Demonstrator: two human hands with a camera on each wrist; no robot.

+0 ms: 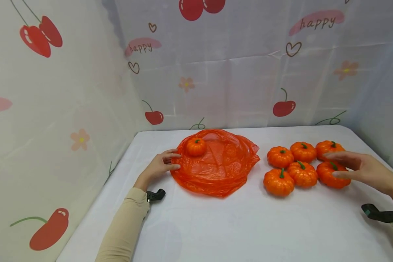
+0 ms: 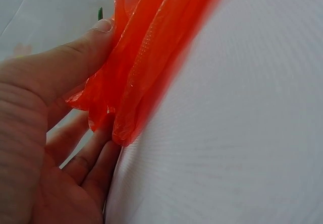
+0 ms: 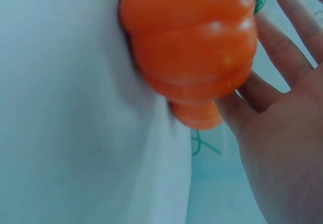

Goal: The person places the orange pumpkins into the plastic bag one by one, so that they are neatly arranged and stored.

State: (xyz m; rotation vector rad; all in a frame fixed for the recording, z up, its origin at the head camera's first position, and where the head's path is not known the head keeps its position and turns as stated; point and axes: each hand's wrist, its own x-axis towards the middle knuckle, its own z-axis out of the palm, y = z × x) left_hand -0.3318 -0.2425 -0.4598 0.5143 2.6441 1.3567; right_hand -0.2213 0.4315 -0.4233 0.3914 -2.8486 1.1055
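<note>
An orange plastic bag lies spread on the table, with one small orange pumpkin at its back left; whether that pumpkin is inside or on top I cannot tell. At the bag's left edge, my left hand holds the film between thumb and fingers; some fingertips are hidden behind the bag in the left wrist view. On the right, my right hand reaches over the front right pumpkin, thumb and fingers spread. In the right wrist view, straight fingers lie beside a pumpkin.
Several more pumpkins stand grouped in two rows on the right, among them the front left one and the back middle one. A white cloth covers the table. Printed curtains close off the back and sides.
</note>
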